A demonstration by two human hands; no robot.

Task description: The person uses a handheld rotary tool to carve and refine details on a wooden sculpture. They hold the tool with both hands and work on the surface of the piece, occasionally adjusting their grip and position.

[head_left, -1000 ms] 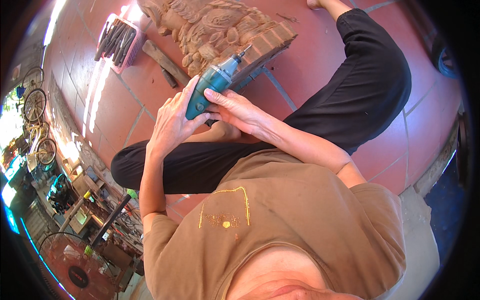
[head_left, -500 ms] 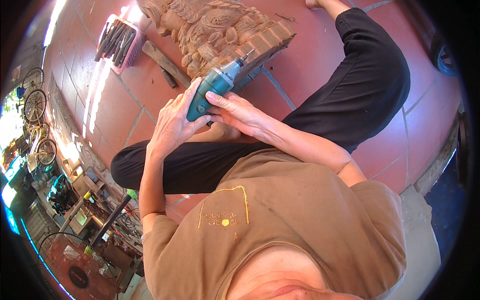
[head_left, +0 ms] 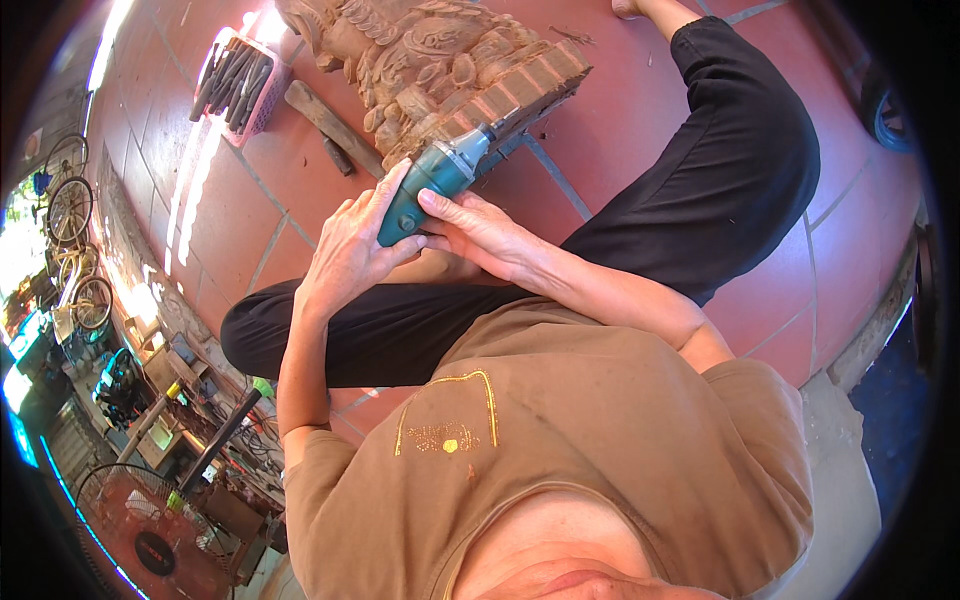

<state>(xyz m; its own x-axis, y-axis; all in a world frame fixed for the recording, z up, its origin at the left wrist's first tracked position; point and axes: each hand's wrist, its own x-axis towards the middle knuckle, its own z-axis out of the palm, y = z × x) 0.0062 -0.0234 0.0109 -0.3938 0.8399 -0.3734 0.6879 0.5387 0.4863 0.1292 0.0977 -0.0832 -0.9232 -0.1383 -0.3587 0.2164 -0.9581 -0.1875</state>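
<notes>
Both my hands are closed around a teal die grinder (head_left: 418, 203) with a grey metal nose and a thin bit pointing away to the right. My left hand (head_left: 348, 245) wraps its left side, fingers running up along the body. From the right, my right hand (head_left: 482, 232) grips the body with the thumb on top; its other fingers are partly hidden underneath. Just beyond the tool stands a carved brown wooden sculpture (head_left: 430, 70). The bit lies in front of the stepped edge of its base; whether it touches the wood I cannot tell.
Left of the carving lies a wooden mallet (head_left: 330, 125) with a short dark piece (head_left: 338, 157) beside it. A pink basket (head_left: 262, 112) holds several dark stick-like tools. My crossed legs in black trousers (head_left: 720, 190) flank the work. A fan (head_left: 150, 530) and bicycles (head_left: 70, 212) stand at the left.
The die grinder has shifted slightly right and turned a little, so its bit now sits lower against the carving's base. Both hands have kept their hold.
</notes>
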